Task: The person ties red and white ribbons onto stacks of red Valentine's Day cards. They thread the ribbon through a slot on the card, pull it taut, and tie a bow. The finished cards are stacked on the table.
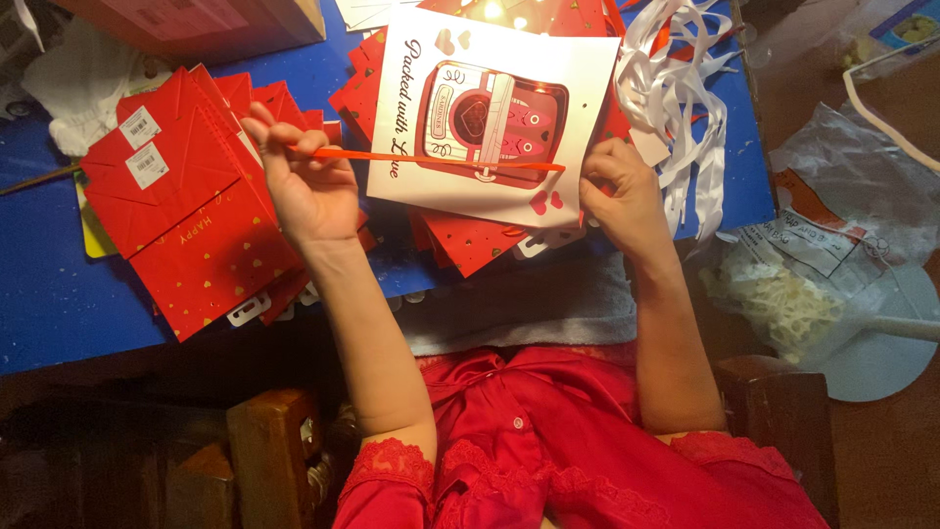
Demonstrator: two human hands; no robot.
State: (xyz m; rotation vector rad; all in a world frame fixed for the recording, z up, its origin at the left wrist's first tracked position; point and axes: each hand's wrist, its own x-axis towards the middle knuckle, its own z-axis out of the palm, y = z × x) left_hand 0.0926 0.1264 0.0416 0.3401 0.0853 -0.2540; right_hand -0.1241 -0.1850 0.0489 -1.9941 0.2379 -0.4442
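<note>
1 red ribbon, pulled taut betw. 2 hands: left hand pinches one end, grip closed on it; right hand closes on the other end. Ribbon runs just above 1 white card w/ a red picture. Left of card: fanned stack of red gift bags, several, exact count unclear. Right of card: 1 bunch of white ribbons. Blue tabletop; its near edge sits below card, w/ a grey cloth hanging over. Beyond tabletop's right edge, past white ribbons: clear plastic bags on brown floor.
</note>
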